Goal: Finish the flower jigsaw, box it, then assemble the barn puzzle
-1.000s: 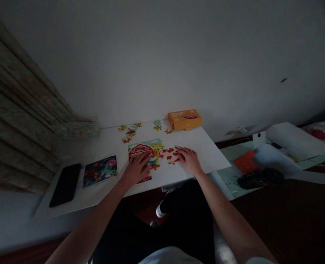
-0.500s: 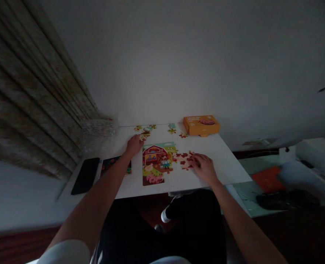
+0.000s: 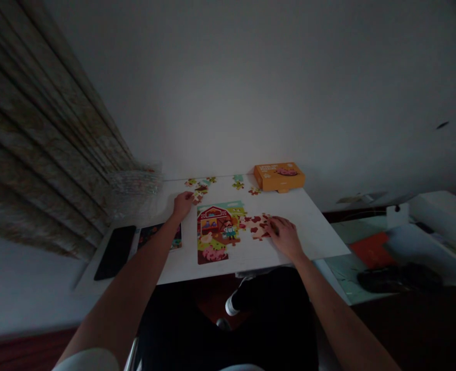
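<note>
A partly joined jigsaw puzzle [image 3: 214, 226] of a red barn, a farmer and pink pigs lies on the white table. Joined to its right side or touching it is a brown-and-white cow section [image 3: 256, 226]. My right hand [image 3: 284, 234] rests at this section's right end, fingers curled down on a puzzle piece there; the fingertips are partly hidden. Beyond the barn's upper left corner, my left hand [image 3: 183, 204] pinches the edge of a puzzle piece [image 3: 197, 198], close to a small group of loose pieces [image 3: 202, 187].
More loose pieces [image 3: 237, 184] lie along the back, near an orange puzzle box [image 3: 280, 178]. On the left are a dark picture card [image 3: 175, 238], a black phone-like slab [image 3: 115, 252] and clear bubble wrap [image 3: 135, 188]. A wall stands behind the table [image 3: 310, 216].
The view has shifted slightly, moving the table a little left in the picture. My left hand has drawn back slightly to the left. My right hand stays at the cow section.
</note>
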A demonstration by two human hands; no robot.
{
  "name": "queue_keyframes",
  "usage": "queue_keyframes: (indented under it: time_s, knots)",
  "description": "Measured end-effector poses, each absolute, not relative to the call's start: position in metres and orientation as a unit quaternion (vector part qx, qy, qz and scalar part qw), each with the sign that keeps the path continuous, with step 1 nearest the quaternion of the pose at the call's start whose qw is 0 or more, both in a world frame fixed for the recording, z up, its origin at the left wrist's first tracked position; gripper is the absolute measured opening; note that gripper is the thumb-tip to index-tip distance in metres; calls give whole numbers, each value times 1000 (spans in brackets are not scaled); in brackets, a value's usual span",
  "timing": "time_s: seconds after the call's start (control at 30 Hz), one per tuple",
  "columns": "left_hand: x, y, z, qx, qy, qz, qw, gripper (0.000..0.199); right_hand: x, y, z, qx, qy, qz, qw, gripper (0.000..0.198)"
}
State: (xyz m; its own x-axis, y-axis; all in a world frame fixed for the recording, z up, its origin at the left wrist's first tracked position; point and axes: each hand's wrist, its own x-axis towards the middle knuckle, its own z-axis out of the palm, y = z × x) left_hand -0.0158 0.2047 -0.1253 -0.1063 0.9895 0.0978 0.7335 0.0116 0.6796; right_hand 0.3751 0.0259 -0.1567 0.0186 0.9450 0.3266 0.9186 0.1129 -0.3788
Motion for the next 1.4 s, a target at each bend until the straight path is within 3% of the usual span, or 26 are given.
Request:
queue_keyframes:
  time_s: [0.2,0.4,0.67,0.97,1.1,1.23,1.4]
  knots:
    - [-21,187,-127,629,707,269,181,30,384,28,-165,-660,-682,68,308,32]
    - [-20,170,-133,678,716,169,7,37,389,70,-159,-653,-670,107,335,26]
    - [-11,162,-123,696,707,125,-27,39,351,179,-116,-684,-697,151,156,53]
    - [-12,163,-125,700,704,114,-23,37,339,209,-121,-733,-654,157,107,52]
    - [-12,164,-126,695,708,122,-16,38,342,207,-120,-734,-646,169,126,61]
    - [-10,163,-124,693,709,126,-8,38,351,195,-118,-730,-637,188,163,46]
    - [-7,160,-119,693,712,112,-12,39,365,160,-116,-701,-557,257,365,20]
